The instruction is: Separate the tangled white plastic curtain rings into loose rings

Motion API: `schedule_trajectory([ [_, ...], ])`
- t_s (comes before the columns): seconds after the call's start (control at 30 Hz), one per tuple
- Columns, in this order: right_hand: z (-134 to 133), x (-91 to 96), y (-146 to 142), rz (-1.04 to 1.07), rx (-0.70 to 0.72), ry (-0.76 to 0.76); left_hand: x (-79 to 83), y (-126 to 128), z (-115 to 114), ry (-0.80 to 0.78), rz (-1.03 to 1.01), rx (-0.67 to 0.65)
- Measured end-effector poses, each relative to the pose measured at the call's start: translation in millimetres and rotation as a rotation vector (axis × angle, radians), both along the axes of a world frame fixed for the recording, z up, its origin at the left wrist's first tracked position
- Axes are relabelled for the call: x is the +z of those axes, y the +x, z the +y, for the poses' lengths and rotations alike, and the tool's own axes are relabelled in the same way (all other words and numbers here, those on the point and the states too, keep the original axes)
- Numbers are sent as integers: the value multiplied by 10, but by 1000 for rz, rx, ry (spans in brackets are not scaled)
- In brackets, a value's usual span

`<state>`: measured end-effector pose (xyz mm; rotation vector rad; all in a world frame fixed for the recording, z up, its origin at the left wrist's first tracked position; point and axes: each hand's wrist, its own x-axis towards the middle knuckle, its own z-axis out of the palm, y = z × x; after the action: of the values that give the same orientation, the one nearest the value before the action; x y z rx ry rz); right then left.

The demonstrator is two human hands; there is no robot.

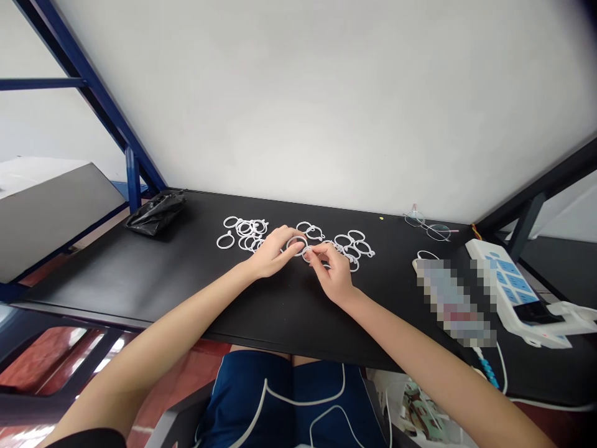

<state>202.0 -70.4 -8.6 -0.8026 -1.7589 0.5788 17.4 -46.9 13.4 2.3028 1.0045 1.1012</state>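
Note:
Several white plastic rings lie scattered on a black table [140, 274]. One cluster of rings [242, 233] sits to the left, another cluster [354, 244] to the right. My left hand [270, 252] pinches a white ring [296, 244] between thumb and fingers. My right hand [333, 270] meets it from the right, its fingers pinched on a second ring [308, 254] beside the first. Both hands rest on the table between the two clusters.
A crumpled black plastic bag [156, 213] lies at the table's back left. Eyeglasses [426, 225] rest at the back right. A white power strip [508, 283] and a blurred object [454, 302] sit on the right. A blue metal frame [133, 177] stands at the left.

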Motion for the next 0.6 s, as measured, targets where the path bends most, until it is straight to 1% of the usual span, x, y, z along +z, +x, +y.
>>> schedule_trajectory([
  [0.13, -3, 0, -1, -7, -3, 34, -44, 12, -4, 125, 55, -14],
  [0.27, -8, 13, -8, -42, -1, 85, -62, 29, -1, 205, 18, 39],
  [0.43, 3, 45, 13, -142, -42, 179, -73, 34, 8, 275, -19, 79],
  [0.5, 21, 59, 32, -202, -46, 229, -63, 32, 4, 262, -21, 90],
  [0.6, 45, 80, 53, -341, -29, 271, -16, 26, -15, 129, -66, 84],
])
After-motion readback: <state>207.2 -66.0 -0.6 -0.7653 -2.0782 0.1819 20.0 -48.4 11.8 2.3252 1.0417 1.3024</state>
